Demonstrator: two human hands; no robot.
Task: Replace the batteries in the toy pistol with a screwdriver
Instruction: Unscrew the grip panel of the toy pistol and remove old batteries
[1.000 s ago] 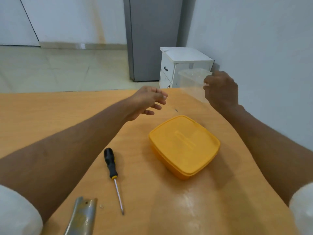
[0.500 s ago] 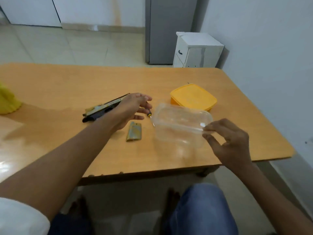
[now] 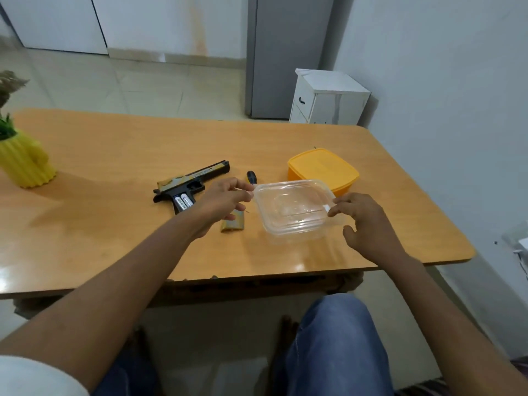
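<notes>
Clear glossy plastic tub (image 3: 294, 212); yellow lid (image 3: 323, 168) seemingly matt plastic; table (image 3: 114, 155) glossy wood laminate.

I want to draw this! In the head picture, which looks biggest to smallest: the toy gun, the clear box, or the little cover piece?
1. Clear box, though it's nearer the camera.
2. Toy gun, close behind it.
3. Cover piece, partly hidden.

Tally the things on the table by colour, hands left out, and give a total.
Yellow: 2, the ribbed pot and the lidded box.
Clear: 1, the plastic container, held by both hands.
Black and gold: 2, the toy pistol with 2 batteries showing, and its loose grip cover.
Black: 1, the screwdriver handle.
Total: 6.
</notes>
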